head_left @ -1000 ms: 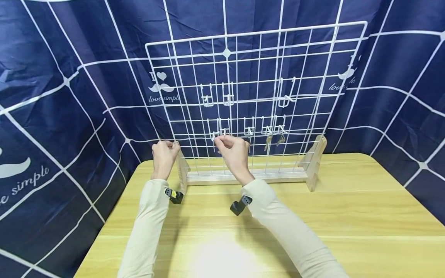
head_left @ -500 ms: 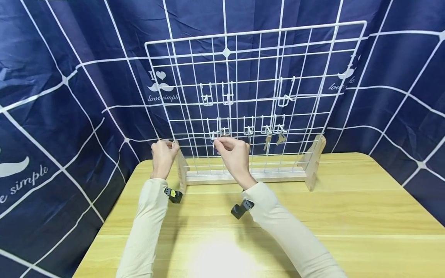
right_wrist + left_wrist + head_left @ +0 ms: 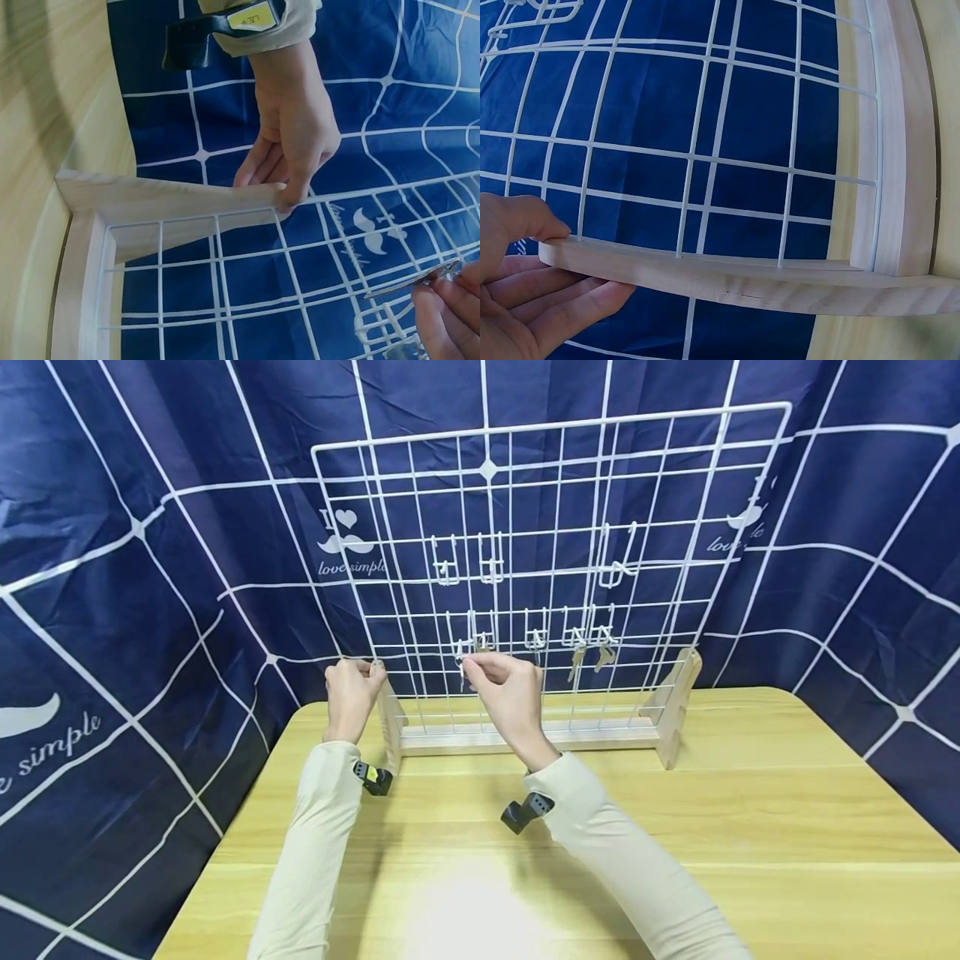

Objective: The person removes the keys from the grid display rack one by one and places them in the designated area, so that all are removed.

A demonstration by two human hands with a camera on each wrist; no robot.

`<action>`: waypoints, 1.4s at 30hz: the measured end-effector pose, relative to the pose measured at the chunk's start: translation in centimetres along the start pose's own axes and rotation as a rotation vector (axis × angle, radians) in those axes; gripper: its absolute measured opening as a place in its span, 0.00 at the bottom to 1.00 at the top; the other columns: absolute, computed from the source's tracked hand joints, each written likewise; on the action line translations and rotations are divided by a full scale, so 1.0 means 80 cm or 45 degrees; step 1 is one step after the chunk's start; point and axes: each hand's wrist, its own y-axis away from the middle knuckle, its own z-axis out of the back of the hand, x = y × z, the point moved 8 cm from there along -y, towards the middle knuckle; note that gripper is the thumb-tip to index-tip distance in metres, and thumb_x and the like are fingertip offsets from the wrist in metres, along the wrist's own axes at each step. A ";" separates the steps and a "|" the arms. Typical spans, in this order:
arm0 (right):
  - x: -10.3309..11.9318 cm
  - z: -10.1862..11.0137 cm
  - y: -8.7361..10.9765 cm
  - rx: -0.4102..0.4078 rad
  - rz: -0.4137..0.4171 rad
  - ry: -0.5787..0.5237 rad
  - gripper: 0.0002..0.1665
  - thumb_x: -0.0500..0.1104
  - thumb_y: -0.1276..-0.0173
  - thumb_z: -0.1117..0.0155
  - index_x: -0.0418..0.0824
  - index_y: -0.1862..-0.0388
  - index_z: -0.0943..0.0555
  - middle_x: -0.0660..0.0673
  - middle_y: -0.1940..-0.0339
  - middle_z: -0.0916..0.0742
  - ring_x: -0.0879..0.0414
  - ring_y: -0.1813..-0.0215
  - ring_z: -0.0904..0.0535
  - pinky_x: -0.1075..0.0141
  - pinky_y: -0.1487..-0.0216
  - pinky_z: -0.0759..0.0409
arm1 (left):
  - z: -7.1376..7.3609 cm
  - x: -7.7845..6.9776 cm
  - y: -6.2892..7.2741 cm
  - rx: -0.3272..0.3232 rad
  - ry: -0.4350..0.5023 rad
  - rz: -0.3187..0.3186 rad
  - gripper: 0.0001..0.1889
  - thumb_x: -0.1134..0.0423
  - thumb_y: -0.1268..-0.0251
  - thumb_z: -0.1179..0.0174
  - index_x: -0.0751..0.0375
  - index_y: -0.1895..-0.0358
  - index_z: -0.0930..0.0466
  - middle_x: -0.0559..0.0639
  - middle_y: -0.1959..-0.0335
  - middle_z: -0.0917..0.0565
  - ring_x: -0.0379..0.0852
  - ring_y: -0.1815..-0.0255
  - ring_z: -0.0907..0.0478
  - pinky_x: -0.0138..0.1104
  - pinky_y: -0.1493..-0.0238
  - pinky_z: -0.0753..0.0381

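Observation:
My left hand (image 3: 352, 697) holds the top of the wooden end support (image 3: 705, 281) of the mesh stand, thumb on one side and fingers on the other. In the head view, my right hand (image 3: 512, 697) is at the leftmost lower hook (image 3: 460, 650) on the white wire grid (image 3: 555, 531). Its thumb and fingers pinch a slim metal key (image 3: 401, 287), which points away from the fingertips in the right wrist view. Whether the key touches the hook cannot be made out. Another key (image 3: 484, 644) partly shows behind the right hand.
Keys (image 3: 576, 664) hang from the two right-hand lower hooks. More white hooks (image 3: 447, 572) sit on a higher wire. The stand's other wooden support (image 3: 677, 706) is on the right. A wood-grain table (image 3: 712, 827) lies below, with a blue curtain (image 3: 187, 552) around it.
My right wrist has shifted slightly right and down, while its fingertips stay by the leftmost lower hook. My left hand keeps its hold on the support.

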 end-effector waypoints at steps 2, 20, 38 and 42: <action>0.003 0.001 0.001 0.004 0.008 -0.011 0.08 0.40 0.38 0.32 0.36 0.64 0.13 0.42 0.67 0.10 0.55 0.67 0.13 0.69 0.61 0.18 | 0.000 0.000 0.000 -0.001 -0.012 -0.004 0.14 0.62 0.42 0.44 0.69 0.69 0.12 0.60 0.72 0.13 0.62 0.65 0.17 0.49 0.60 0.21; -0.015 0.008 0.026 0.219 -0.217 -0.083 0.07 0.36 0.35 0.36 0.31 0.64 0.16 0.38 0.66 0.11 0.45 0.69 0.14 0.61 0.63 0.17 | 0.000 -0.003 -0.001 0.014 -0.015 0.012 0.14 0.62 0.42 0.44 0.70 0.66 0.13 0.61 0.70 0.13 0.60 0.62 0.16 0.49 0.58 0.22; -0.086 0.010 0.057 0.299 -0.437 -0.146 0.09 0.36 0.35 0.36 0.29 0.62 0.17 0.35 0.63 0.12 0.45 0.67 0.13 0.64 0.65 0.17 | -0.002 0.003 0.000 0.026 -0.012 0.053 0.14 0.62 0.42 0.44 0.70 0.65 0.13 0.62 0.68 0.13 0.60 0.63 0.16 0.48 0.59 0.21; -0.096 0.011 0.062 0.302 -0.492 -0.141 0.08 0.36 0.35 0.36 0.30 0.62 0.17 0.36 0.63 0.12 0.47 0.66 0.13 0.64 0.65 0.17 | -0.002 0.003 0.000 0.026 -0.012 0.055 0.14 0.62 0.42 0.43 0.70 0.65 0.13 0.62 0.68 0.13 0.60 0.63 0.16 0.48 0.58 0.21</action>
